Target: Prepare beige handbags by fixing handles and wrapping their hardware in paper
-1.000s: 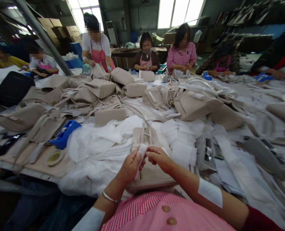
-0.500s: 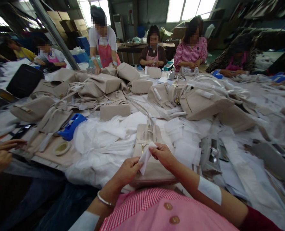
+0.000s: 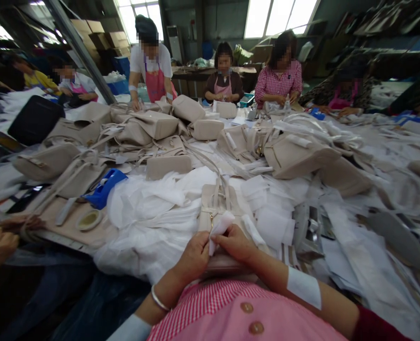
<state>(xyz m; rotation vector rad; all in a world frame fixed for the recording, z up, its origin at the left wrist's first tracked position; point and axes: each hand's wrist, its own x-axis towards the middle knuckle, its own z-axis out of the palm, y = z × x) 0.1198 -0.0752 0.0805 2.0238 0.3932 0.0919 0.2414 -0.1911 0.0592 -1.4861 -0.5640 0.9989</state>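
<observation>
A small white foam sheet (image 3: 221,226) is held between my two hands, over a beige bag (image 3: 207,199) lying in front of me. My left hand (image 3: 196,251) pinches the sheet's lower left side, close to the bag's gold zipper pull (image 3: 211,220). My right hand (image 3: 236,242) grips its right side, fingers closed. The bag's strap runs away from me across the white wrapping. Another rolled white piece (image 3: 253,229) rests on the bag's right side.
White foam sheets (image 3: 153,213) pile up left of the bag. Beyond are a blue tape dispenser (image 3: 105,188), a tape roll (image 3: 89,220) and several beige bags (image 3: 169,166). A grey dispenser (image 3: 308,229) stands right. A neighbour's hands (image 3: 0,246) are at far left; several people work opposite.
My hands have come closer together and the white sheet is now bunched between them. A rolled white piece shows at the bag's right side. The neighbour's hands at left have moved onto a strap.
</observation>
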